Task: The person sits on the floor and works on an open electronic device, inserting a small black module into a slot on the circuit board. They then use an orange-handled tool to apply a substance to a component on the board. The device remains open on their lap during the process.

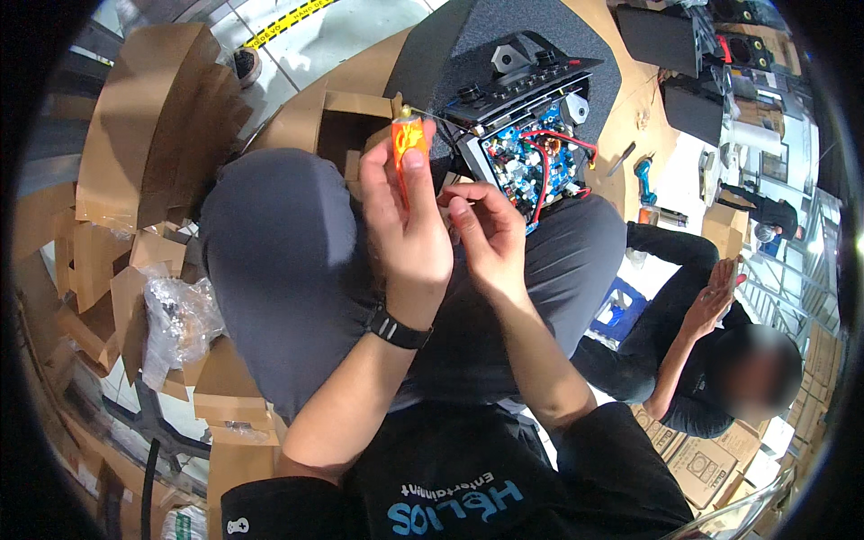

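My left hand [403, 216] is closed around a small orange tube [409, 137] with a yellow pattern, held upright, its yellowish tip pointing away from me. The thumb presses on the tube's side. Close by on the right, my right hand [490, 236] has its thumb and fingertips pinched together; a small pale bit shows at them, too small to name. Just beyond both hands lies an opened electronics panel [531, 162], with a blue circuit board, red wires and a black knobbed face. It rests against a dark grey speaker cabinet [432, 54].
Opened cardboard boxes [135, 135] and crumpled clear plastic [184, 319] are at the left. On the right, a knife [621, 158] and a blue-handled tool [644, 180] lie on the tabletop. A co-worker [693, 360] in black sits nearby at right, beside stacked cartons [702, 463].
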Tool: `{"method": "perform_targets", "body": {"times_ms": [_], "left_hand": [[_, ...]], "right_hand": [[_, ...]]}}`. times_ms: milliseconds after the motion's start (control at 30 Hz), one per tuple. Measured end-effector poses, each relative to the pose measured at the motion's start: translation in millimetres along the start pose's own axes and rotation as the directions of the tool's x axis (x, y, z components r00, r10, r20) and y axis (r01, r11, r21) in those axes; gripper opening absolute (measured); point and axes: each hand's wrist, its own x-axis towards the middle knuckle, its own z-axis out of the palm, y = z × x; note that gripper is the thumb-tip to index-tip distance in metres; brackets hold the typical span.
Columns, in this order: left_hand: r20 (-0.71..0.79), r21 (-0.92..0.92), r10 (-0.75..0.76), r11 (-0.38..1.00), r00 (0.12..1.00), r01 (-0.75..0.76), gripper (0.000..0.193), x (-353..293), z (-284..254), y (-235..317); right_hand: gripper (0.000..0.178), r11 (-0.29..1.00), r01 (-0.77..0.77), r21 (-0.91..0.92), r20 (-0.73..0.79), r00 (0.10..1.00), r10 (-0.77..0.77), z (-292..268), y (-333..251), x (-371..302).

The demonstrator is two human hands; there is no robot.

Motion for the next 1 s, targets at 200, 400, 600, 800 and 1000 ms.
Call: {"method": "perform_targets", "body": {"times_ms": [200,400,600,800,1000], "left_hand": [[0.070,0.303,0.107,0.945,0.992,-0.123,0.027,-39.7,-23.7,7.4],[0.328,0.511,0.326,0.728,0.887,-0.457,0.033,-38.9,-32.4,17.6],[0.683,0.491,0.170,0.613,0.710,-0.619,0.028,-9.3,-32.5,69.0],[0.617,0.565,0.071,0.654,0.784,-0.503,0.022,-12.4,-23.1,70.1],[0.567,0.559,-0.108,0.779,0.816,-0.286,0.033,-7.7,-42.1,70.9]], "right_hand": [[0.036,0.965,0.241,0.102,0.181,0.950,-0.256,-15.2,-12.5,1.3],[0.037,0.943,0.073,0.325,0.063,0.993,-0.099,-0.2,-14.5,-28.6],[0.023,0.935,0.154,0.321,-0.087,0.987,-0.133,-2.6,-10.9,-23.9],[0.028,0.918,0.176,0.356,-0.126,0.982,-0.139,8.8,-15.0,-25.7],[0.025,0.825,0.094,0.557,-0.052,0.996,-0.079,18.4,-14.2,-28.1]]}}
